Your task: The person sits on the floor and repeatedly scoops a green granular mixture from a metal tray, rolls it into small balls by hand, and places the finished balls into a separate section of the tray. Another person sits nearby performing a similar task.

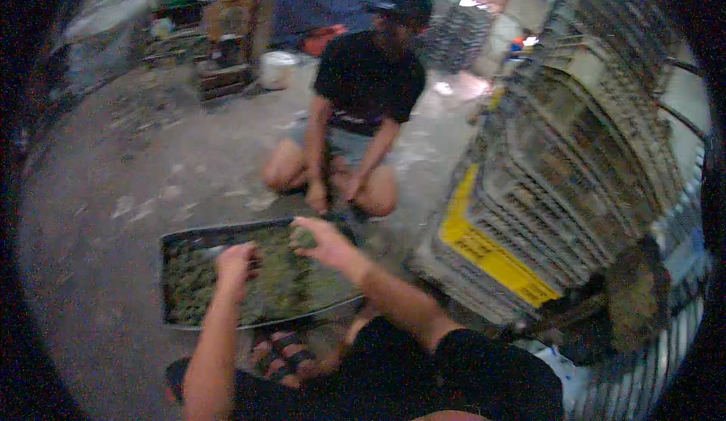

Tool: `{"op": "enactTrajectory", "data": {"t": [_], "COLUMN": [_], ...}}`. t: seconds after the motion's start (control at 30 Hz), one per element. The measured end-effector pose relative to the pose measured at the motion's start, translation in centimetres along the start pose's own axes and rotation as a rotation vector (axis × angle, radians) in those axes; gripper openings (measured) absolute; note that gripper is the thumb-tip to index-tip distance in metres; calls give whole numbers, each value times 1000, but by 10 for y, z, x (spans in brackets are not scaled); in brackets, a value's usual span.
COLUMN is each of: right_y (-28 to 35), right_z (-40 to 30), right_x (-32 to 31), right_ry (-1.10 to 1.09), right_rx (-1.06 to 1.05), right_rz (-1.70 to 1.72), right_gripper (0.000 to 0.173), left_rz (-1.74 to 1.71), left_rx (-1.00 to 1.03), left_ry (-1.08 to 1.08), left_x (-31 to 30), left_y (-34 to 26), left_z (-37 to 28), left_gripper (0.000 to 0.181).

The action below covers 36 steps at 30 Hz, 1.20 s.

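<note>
A shallow dark tray (258, 327) on the floor holds loose greenish material (272, 273), too blurred to name more exactly. My right hand (326, 242) is over the tray's far right part, its fingers curved around a round greenish clump (303, 238). Above the tray's left half is my left hand (235, 262), fingers bent inward; something pale lies or is held beside it, and blur hides whether the fingers grip it.
Another person (368, 75) sits on the floor beyond the tray, hands low at its far edge. Stacked grey crates or trays (544, 194), one yellow (493, 256), rise at right. A white bucket (278, 70) and a cardboard box (228, 18) stand behind.
</note>
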State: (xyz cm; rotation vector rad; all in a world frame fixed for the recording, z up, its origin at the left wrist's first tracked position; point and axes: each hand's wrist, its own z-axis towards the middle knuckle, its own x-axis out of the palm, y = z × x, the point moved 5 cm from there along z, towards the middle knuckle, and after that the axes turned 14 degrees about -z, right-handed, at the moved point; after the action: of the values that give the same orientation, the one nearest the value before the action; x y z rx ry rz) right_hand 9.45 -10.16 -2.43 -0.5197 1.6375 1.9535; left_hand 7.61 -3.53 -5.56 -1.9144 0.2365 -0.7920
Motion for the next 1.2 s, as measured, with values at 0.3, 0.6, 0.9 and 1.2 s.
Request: {"op": "enactTrajectory", "data": {"t": [0.3,0.6,0.9,1.2], "right_y": [-25,-26,52,37], "right_z": [-1,33,-14,-35], "right_x": [-24,-49,15,43], "right_ry": [-68,-52,63,-97], "right_rx": [634,394,-364,-609], "right_rz": [1080,317,-411,-619], "right_gripper": [16,34,49,47], "left_rz": [-179,-368,-476,-367], "left_rx": [-23,-24,-315,-43], "left_ry": [-172,-116,-95,-520], "left_x": [-115,-108,-108,-107], "left_y": [-12,-10,48,41], "left_z": [-60,-68,-56,-64], "left_gripper": [19,21,50,71]}}
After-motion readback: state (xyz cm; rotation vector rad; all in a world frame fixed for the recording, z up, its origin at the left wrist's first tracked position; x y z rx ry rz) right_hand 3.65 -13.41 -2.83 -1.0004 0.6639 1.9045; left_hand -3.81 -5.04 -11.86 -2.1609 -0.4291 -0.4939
